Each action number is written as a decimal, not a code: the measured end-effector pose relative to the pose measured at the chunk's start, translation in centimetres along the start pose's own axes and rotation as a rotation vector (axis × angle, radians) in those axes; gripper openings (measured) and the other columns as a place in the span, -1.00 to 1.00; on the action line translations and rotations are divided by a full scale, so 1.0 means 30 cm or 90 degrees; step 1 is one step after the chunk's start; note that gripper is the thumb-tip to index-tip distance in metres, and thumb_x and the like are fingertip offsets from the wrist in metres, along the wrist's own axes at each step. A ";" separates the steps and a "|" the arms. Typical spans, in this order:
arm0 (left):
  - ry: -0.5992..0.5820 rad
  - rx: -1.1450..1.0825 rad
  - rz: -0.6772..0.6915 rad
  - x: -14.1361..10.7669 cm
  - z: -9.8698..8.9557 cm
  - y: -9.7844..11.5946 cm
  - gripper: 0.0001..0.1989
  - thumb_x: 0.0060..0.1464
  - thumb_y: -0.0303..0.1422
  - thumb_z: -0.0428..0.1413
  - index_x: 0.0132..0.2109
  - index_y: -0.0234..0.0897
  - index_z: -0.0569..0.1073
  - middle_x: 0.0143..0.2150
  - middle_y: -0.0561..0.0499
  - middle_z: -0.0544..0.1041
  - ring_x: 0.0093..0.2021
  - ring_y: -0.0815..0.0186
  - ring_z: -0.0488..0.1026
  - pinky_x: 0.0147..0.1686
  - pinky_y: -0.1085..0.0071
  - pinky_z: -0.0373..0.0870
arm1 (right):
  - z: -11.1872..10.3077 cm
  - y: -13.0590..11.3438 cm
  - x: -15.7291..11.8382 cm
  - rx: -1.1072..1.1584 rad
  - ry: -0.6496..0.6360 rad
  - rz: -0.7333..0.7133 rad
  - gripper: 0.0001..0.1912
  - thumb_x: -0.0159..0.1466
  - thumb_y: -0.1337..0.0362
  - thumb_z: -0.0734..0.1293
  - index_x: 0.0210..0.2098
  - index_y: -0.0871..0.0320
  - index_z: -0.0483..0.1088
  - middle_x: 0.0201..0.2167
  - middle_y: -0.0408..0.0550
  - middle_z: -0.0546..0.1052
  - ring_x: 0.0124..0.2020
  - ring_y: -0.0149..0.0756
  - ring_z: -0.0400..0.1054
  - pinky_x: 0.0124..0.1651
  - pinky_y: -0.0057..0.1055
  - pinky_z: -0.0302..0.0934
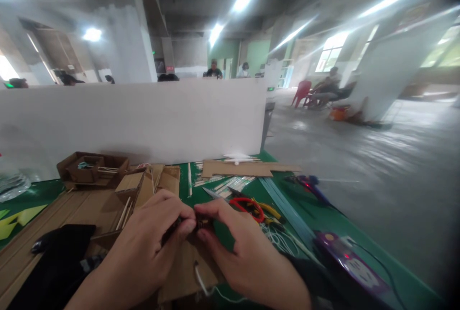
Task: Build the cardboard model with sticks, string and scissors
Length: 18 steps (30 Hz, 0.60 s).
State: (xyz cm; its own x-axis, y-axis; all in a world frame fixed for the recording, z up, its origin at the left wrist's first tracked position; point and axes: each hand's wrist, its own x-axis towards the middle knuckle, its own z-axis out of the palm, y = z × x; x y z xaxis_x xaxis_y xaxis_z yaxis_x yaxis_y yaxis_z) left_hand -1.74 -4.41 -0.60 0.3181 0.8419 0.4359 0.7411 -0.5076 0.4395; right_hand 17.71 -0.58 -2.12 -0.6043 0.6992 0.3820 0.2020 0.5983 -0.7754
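The left hand (143, 243) and right hand (244, 238) met at the fingertips, both pinching a small dark piece (204, 223). Cardboard (185, 271) lay below the grip, red-handled scissors (257, 209) right of it, white cord (280, 240) farther right.

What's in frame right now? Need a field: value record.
left hand: left hand, fingertips pinched close to the right's
right hand: right hand, fingers pinching a small dark piece, mostly hidden
surface: green tabletop
left side: open cardboard box, yellow paper
beyond hands: thin sticks, flat cardboard strip
right side: red-handled tool, white cord, purple device with red light
background: white partition, people beyond
unclear: what the piece is
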 end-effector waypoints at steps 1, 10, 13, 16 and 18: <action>-0.012 -0.001 0.007 0.001 -0.002 -0.002 -0.79 0.30 -0.37 -0.06 -0.33 -0.20 0.34 -0.36 0.05 0.41 -0.25 0.25 0.32 -0.30 0.37 0.24 | 0.002 0.001 -0.001 -0.002 0.003 -0.003 -0.77 0.33 0.36 0.23 -0.02 0.07 0.31 -0.16 -0.20 0.54 -0.16 -0.42 0.43 -0.10 -0.50 0.28; -0.040 0.058 0.051 0.008 -0.028 0.006 -0.82 0.31 -0.39 -0.05 -0.28 -0.20 0.37 -0.33 0.06 0.44 -0.25 0.24 0.29 -0.27 0.33 0.19 | 0.002 0.001 -0.007 -0.018 0.008 -0.011 -0.77 0.33 0.35 0.24 -0.02 0.06 0.32 -0.16 -0.20 0.55 -0.17 -0.42 0.44 -0.11 -0.51 0.28; -0.023 0.088 0.033 0.004 -0.016 0.006 -0.82 0.31 -0.37 -0.04 -0.28 -0.19 0.39 -0.33 0.05 0.44 -0.24 0.22 0.28 -0.28 0.32 0.18 | 0.001 -0.002 -0.005 -0.016 0.010 -0.002 -0.78 0.33 0.36 0.23 -0.03 0.05 0.33 -0.16 -0.20 0.55 -0.16 -0.42 0.44 -0.10 -0.52 0.27; 0.004 0.090 0.020 0.004 -0.002 0.005 -0.82 0.31 -0.36 -0.03 -0.28 -0.20 0.39 -0.35 0.05 0.43 -0.26 0.23 0.28 -0.28 0.32 0.19 | 0.001 -0.005 -0.005 -0.030 0.014 0.004 -0.78 0.34 0.35 0.22 -0.03 0.04 0.34 -0.16 -0.21 0.54 -0.17 -0.40 0.43 -0.10 -0.49 0.27; 0.008 0.082 0.022 0.005 0.002 0.006 -0.82 0.31 -0.38 -0.03 -0.29 -0.22 0.38 -0.34 0.04 0.42 -0.25 0.23 0.28 -0.26 0.31 0.19 | 0.001 -0.005 -0.005 -0.041 0.013 0.004 -0.78 0.34 0.34 0.21 -0.03 0.04 0.34 -0.17 -0.20 0.54 -0.17 -0.38 0.42 -0.11 -0.46 0.27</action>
State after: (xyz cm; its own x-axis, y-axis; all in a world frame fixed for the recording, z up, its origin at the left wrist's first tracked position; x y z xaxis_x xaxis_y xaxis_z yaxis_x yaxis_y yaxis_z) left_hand -1.53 -4.36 -0.50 0.3375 0.8214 0.4598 0.7999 -0.5077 0.3199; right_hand 17.74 -0.80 -2.07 -0.5875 0.7106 0.3870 0.2556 0.6168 -0.7445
